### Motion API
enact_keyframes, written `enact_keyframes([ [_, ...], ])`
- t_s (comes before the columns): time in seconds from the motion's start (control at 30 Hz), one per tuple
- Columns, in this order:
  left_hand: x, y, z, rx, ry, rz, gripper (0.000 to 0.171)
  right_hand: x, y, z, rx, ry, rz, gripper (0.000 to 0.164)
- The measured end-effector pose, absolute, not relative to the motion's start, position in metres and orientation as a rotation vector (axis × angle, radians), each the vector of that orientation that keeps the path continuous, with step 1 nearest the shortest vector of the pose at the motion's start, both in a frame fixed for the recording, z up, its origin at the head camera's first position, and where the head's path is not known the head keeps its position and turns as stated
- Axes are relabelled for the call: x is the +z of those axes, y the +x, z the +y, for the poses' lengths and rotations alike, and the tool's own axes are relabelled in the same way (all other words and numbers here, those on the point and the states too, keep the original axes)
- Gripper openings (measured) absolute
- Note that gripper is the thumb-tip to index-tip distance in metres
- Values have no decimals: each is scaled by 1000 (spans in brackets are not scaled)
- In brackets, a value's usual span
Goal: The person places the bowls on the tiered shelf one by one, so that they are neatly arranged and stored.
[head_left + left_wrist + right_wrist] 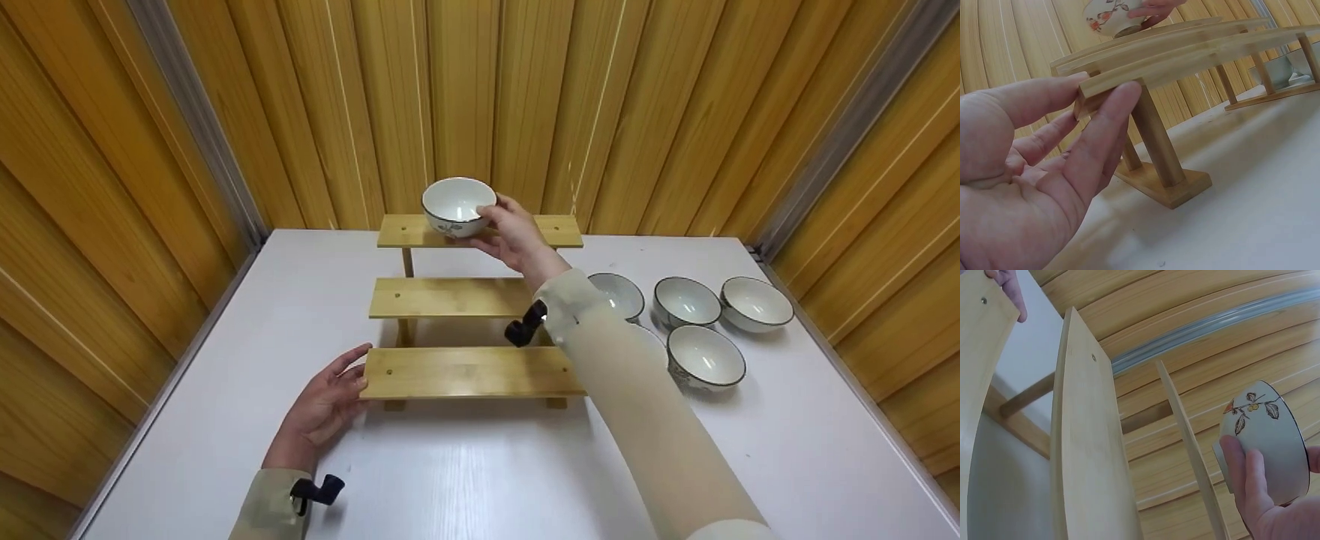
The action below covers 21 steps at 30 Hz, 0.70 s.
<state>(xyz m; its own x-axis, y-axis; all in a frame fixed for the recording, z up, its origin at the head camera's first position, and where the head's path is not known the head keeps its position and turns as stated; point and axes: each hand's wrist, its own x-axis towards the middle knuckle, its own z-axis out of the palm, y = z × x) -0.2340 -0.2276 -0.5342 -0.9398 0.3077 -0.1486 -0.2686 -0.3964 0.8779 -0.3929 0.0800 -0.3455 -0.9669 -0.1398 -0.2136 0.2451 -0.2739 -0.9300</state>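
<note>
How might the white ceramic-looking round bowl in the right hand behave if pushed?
The bowl looks ceramic, so probably rigid and breakable. Its glossy surface may slip. Its foot, narrower than its rim, might let it tip.

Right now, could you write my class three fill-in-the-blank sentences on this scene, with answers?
The wooden rack has ____ shelves.
The left hand grips the ____ end of the lowest shelf.
Besides the bowl in the right hand, ____ bowls are visible on the table.

Missing words: three; left; five.

Bowls on table, right of rack
</note>
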Motion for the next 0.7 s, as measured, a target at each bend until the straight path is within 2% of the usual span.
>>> enact_keyframes([
  [0.33,-534,-232,-232,2355,81,1492,67,-346,-390,56,-2311,126,1704,66],
  [0.7,-536,-232,-233,2360,118,1491,68,-350,-393,56,-2303,174,1669,68],
])
